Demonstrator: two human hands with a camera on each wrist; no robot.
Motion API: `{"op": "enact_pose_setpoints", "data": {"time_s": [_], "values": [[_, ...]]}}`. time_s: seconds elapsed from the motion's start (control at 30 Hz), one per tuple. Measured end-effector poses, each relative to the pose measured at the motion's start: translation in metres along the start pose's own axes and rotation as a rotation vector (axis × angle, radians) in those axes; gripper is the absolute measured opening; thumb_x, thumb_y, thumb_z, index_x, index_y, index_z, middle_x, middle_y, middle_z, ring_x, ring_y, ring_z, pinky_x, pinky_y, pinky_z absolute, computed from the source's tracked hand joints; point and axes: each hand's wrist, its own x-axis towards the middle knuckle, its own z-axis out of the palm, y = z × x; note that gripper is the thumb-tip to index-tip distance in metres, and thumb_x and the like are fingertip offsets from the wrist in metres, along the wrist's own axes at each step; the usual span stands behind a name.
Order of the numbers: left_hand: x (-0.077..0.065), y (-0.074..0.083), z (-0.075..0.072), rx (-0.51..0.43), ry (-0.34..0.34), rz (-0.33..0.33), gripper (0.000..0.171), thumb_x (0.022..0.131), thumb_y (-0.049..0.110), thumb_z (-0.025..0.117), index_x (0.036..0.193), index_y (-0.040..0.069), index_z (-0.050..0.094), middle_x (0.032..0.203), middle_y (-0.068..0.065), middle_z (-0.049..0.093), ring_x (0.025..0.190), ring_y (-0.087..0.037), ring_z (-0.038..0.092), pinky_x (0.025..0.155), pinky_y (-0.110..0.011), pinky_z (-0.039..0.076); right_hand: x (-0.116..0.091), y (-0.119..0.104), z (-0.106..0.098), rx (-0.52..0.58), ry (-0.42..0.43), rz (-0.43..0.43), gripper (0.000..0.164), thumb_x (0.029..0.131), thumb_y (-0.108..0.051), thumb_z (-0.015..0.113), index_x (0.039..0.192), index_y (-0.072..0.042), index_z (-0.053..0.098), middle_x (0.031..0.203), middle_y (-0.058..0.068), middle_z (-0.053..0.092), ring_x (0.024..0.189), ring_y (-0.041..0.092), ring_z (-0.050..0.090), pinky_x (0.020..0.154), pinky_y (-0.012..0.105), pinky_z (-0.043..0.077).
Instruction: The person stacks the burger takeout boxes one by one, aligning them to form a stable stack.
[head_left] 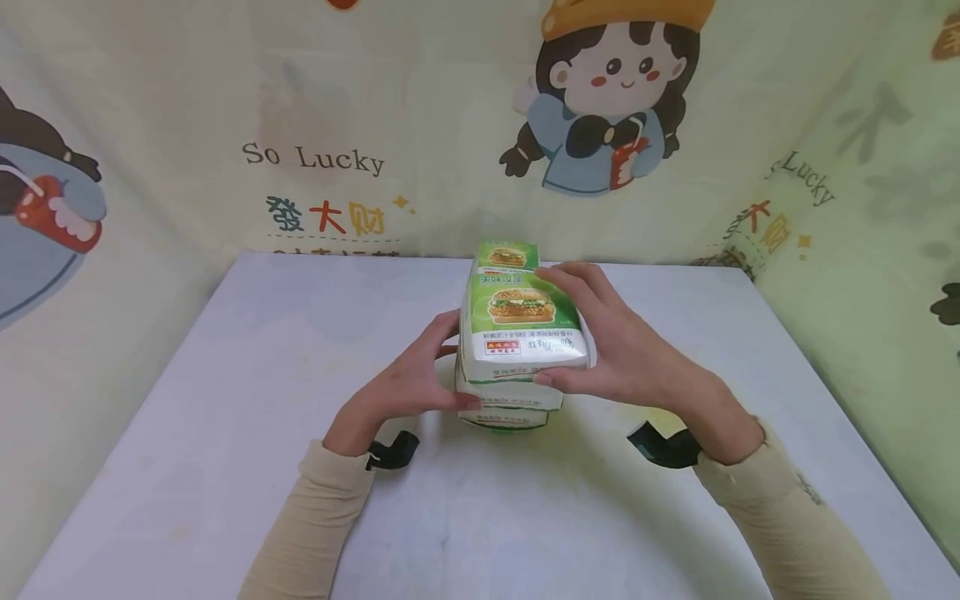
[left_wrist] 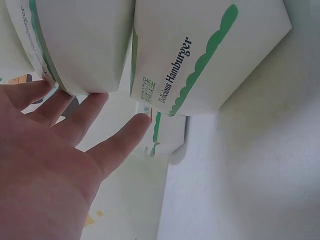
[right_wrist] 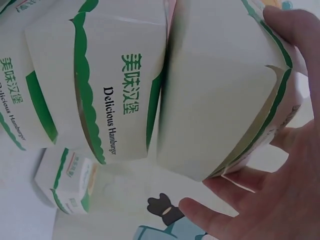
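Note:
On the white table (head_left: 225, 433) stands a stack of three white-and-green hamburger boxes. My right hand (head_left: 562, 329) grips the top box (head_left: 522, 321), fingers across its lid and thumb under its front edge; the right wrist view shows this hand (right_wrist: 280, 190) wrapped round that box (right_wrist: 220, 90). The left hand (head_left: 450, 367) lies flat against the stack's left side at the middle box (head_left: 510, 393). Seen from the left wrist, its fingers (left_wrist: 125, 135) are straight and touch the box edges (left_wrist: 200, 55). The bottom box (head_left: 504, 419) only peeks out.
One more hamburger box (head_left: 507, 254) sits just behind the stack, near the table's far edge. A cartoon-printed cloth backdrop (head_left: 315, 158) walls the table at the back and both sides. Bare tabletop lies left, right and in front of the stack.

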Motion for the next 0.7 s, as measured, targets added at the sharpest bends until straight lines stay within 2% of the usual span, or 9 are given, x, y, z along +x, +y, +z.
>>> {"op": "enact_pose_setpoints", "data": {"time_s": [0.1, 0.23, 0.4, 0.7], "values": [[-0.0005, -0.0016, -0.0002, 0.007, 0.023, 0.006, 0.110, 0.068, 0.025, 0.091, 0.153, 0.039, 0.023, 0.152, 0.011, 0.031, 0.142, -0.013, 0.032, 0.114, -0.047, 0.039, 0.0026, 0.0000, 0.0008, -0.001, 0.029, 0.022, 0.102, 0.073, -0.042, 0.086, 0.154, -0.030, 0.026, 0.152, -0.001, 0.026, 0.130, 0.019, 0.040, 0.096, 0.042, 0.052], [-0.0010, -0.0020, -0.0011, -0.010, 0.019, 0.009, 0.107, 0.070, 0.024, 0.090, 0.153, 0.037, 0.024, 0.152, 0.010, 0.031, 0.141, -0.013, 0.033, 0.114, -0.048, 0.038, 0.0054, 0.0001, 0.0030, -0.002, 0.038, 0.042, 0.100, 0.074, -0.043, 0.085, 0.154, -0.029, 0.027, 0.152, -0.001, 0.026, 0.130, 0.020, 0.041, 0.096, 0.042, 0.053], [-0.0009, -0.0027, -0.0025, -0.029, 0.000, 0.006, 0.104, 0.071, 0.024, 0.089, 0.152, 0.035, 0.025, 0.151, 0.009, 0.032, 0.140, -0.012, 0.032, 0.115, -0.050, 0.036, 0.0076, 0.0002, 0.0055, -0.013, 0.027, 0.036, 0.100, 0.074, -0.046, 0.084, 0.154, -0.029, 0.026, 0.155, -0.002, 0.023, 0.132, 0.019, 0.039, 0.097, 0.042, 0.052], [-0.0020, -0.0009, -0.0052, -0.031, -0.007, 0.010, 0.106, 0.071, 0.026, 0.089, 0.153, 0.037, 0.021, 0.151, 0.011, 0.030, 0.141, -0.010, 0.029, 0.116, -0.049, 0.036, 0.0070, -0.0005, 0.0050, -0.034, 0.034, 0.012, 0.104, 0.072, -0.047, 0.084, 0.155, -0.029, 0.024, 0.160, -0.002, 0.019, 0.137, 0.022, 0.035, 0.099, 0.048, 0.053]]}}
